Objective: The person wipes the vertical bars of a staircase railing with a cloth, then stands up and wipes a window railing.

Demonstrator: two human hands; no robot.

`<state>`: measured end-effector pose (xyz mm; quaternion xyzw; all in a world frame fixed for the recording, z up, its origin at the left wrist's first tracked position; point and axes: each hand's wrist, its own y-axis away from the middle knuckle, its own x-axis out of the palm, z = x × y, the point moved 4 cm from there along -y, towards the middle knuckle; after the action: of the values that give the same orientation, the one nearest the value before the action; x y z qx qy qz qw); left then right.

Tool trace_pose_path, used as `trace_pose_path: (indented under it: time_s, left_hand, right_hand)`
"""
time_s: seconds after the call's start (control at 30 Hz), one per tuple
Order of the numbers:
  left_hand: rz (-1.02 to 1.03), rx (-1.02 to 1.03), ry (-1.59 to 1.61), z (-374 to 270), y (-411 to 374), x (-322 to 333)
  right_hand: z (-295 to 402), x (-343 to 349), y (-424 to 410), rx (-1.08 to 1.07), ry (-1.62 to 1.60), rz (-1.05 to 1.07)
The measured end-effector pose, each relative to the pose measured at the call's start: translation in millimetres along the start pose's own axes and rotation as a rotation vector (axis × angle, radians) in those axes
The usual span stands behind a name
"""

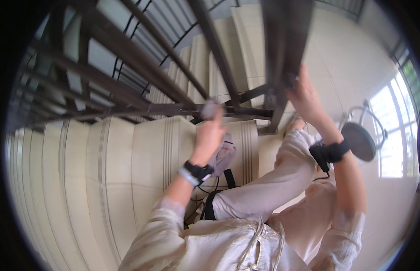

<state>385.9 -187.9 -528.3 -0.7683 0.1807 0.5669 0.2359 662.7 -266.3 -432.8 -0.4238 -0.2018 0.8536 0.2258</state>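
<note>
My left hand (210, 137) is blurred and holds a greyish cloth (224, 155). Part of the cloth shows above the fingers against the lower rail (162, 110) of the dark stair railing, and the rest hangs below beside my wrist. Higher up on the right, my right hand (305, 98) grips the side of the thick dark newel post (286, 44); some of its fingers are hidden behind the post. Several dark balusters (215, 50) slant upward from the lower rail. Black bands with small devices are strapped to both wrists.
Pale tiled steps (118, 159) with grooved edges run down to the left. Another flight (223, 50) shows behind the railing. A round dark-topped object with a curved frame (359, 140) stands on the landing floor (335, 64) at right. A black strap and cables lie near my leg.
</note>
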Motion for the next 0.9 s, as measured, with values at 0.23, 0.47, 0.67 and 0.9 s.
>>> trace_pose_path:
  time_s: [0.23, 0.47, 0.67, 0.9]
  left_hand:
    - [-0.049, -0.047, -0.053, -20, -8, 20]
    - [-0.296, 0.034, 0.299, 10, 29, -47]
    - [-0.593, -0.098, 0.561, 49, 73, -105]
    - [-0.817, -0.162, 0.903, 69, 98, -149]
  right_hand:
    - [-9, 15, 2, 0.063, -0.106, 0.068]
    - [-9, 12, 4, 0.216, -0.271, 0.162]
    - [-32, 17, -1, 0.119, -0.346, 0.139]
    - [-42, 17, -5, 0.073, -0.294, 0.152]
